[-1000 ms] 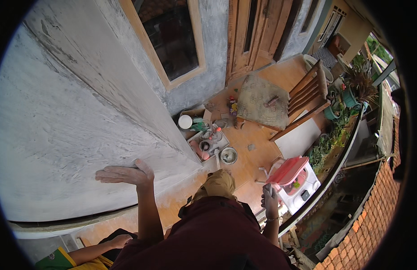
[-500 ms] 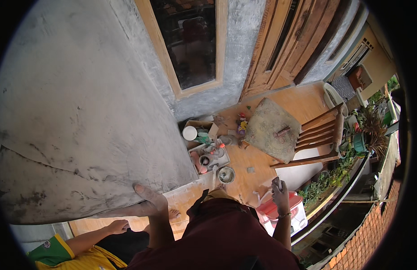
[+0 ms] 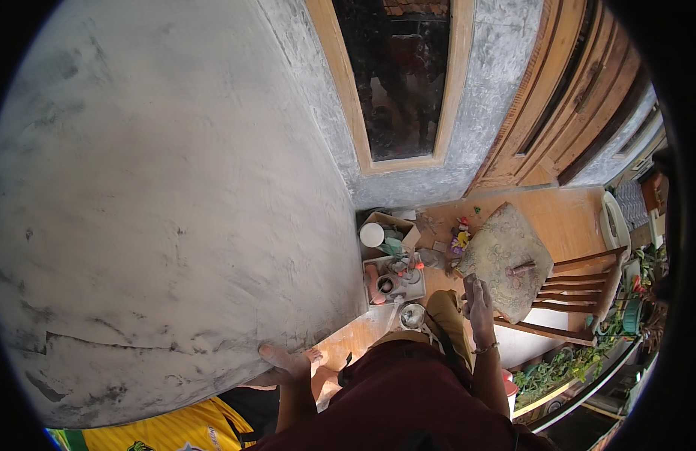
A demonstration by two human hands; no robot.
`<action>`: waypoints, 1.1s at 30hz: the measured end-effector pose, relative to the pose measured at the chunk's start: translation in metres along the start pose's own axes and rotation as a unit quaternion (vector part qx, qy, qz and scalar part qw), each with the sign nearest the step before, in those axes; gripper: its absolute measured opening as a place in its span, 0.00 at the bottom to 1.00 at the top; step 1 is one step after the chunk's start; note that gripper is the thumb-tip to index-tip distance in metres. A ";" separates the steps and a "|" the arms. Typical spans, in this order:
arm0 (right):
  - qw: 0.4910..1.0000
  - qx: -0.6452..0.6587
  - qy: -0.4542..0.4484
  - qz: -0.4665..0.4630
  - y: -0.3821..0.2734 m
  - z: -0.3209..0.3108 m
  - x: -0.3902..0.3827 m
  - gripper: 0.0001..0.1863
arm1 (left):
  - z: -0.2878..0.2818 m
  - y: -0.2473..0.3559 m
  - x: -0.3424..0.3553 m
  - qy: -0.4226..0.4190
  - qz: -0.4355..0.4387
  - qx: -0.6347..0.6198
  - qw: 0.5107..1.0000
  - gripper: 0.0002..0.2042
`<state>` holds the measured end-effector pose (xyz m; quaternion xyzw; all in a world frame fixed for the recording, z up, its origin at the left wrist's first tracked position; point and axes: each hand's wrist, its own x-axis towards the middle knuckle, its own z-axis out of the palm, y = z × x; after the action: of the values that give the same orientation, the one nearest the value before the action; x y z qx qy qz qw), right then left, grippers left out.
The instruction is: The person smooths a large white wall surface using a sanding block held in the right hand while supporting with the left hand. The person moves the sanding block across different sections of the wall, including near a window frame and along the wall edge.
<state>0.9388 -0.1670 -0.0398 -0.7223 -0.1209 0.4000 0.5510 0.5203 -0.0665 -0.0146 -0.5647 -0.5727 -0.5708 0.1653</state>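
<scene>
A wide grey plastered wall (image 3: pixel 182 195) fills the left side, with dark smudges and a crack low on it. My left hand (image 3: pixel 286 365) grips the wall's lower edge, thumb on the near face and fingers partly hidden behind it. Over by the chair, my right hand (image 3: pixel 479 314) is raised and closed around a small grey block (image 3: pixel 469 284), apart from the wall. Dust coats both hands. Between my arms, below me, stands a small pot (image 3: pixel 412 316) with pale stuff in it.
Beside the wall's corner are a tray (image 3: pixel 417 293) of tools and cups and a cardboard box (image 3: pixel 409 234) with a white tub (image 3: pixel 372 235). A wooden chair (image 3: pixel 505 255) with a cushioned seat stands right. A person in a yellow shirt (image 3: pixel 167 430) is at lower left.
My view has swung left, so the wall fills more of it. My right hand, with the grey block, has come up beside the chair seat. My left hand stays at the wall's edge.
</scene>
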 end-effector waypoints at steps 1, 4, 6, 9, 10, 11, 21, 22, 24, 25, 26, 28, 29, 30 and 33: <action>0.998 -0.020 -0.035 -0.038 -0.012 0.010 0.012 0.18 | -0.002 -0.003 -0.003 0.005 -0.013 0.010 1.000 0.49; 0.981 -0.079 -0.129 -0.119 -0.051 0.042 0.044 0.20 | -0.005 0.007 -0.003 0.014 -0.020 0.042 0.999 0.49; 0.956 -0.146 -0.167 -0.193 -0.080 0.073 0.062 0.21 | 0.001 0.029 0.011 0.024 0.066 0.053 0.996 0.48; 0.895 -0.200 -0.225 -0.330 -0.121 0.121 0.077 0.27 | 0.012 0.098 0.029 0.113 -0.195 -0.115 0.967 0.43; 0.872 -0.214 -0.239 -0.370 -0.134 0.135 0.081 0.29 | 0.020 0.117 0.042 0.126 -0.152 -0.068 0.978 0.42; 0.871 -0.201 -0.267 -0.359 -0.146 0.149 0.083 0.32 | 0.025 0.135 0.057 0.141 -0.118 -0.028 0.983 0.41; 0.734 -0.015 -0.349 -0.583 -0.257 0.242 0.103 0.28 | 0.046 0.175 0.103 0.277 -0.012 0.371 0.886 0.32; 0.712 0.022 -0.331 -0.619 -0.267 0.259 0.103 0.27 | 0.045 0.173 0.100 0.278 -0.032 0.371 0.885 0.32; 0.706 0.066 -0.325 -0.625 -0.287 0.290 0.100 0.26 | 0.046 0.170 0.094 0.292 -0.062 0.384 0.874 0.32; 0.692 0.096 -0.306 -0.647 -0.299 0.308 0.095 0.26 | 0.047 0.169 0.092 0.296 -0.073 0.385 0.871 0.32; 0.676 0.126 -0.287 -0.667 -0.310 0.325 0.088 0.26 | 0.047 0.170 0.091 0.293 -0.069 0.383 0.873 0.33; 0.673 0.178 -0.297 -0.654 -0.331 0.354 0.069 0.25 | 0.050 0.170 0.089 0.299 -0.063 0.377 0.874 0.33; 0.670 0.204 -0.302 -0.646 -0.335 0.366 0.057 0.25 | 0.052 0.171 0.088 0.306 -0.074 0.373 0.873 0.35; 0.663 0.221 -0.298 -0.650 -0.334 0.375 0.044 0.24 | 0.053 0.172 0.088 0.307 -0.083 0.373 0.872 0.35; 0.642 0.233 -0.303 -0.664 -0.309 0.393 0.012 0.26 | 0.057 0.175 0.087 0.320 -0.112 0.354 0.872 0.36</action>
<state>0.7492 0.2271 0.2020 -0.1343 -0.6312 0.1376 0.7514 0.6656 -0.0300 0.1228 -0.1866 -0.7116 -0.4942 0.4632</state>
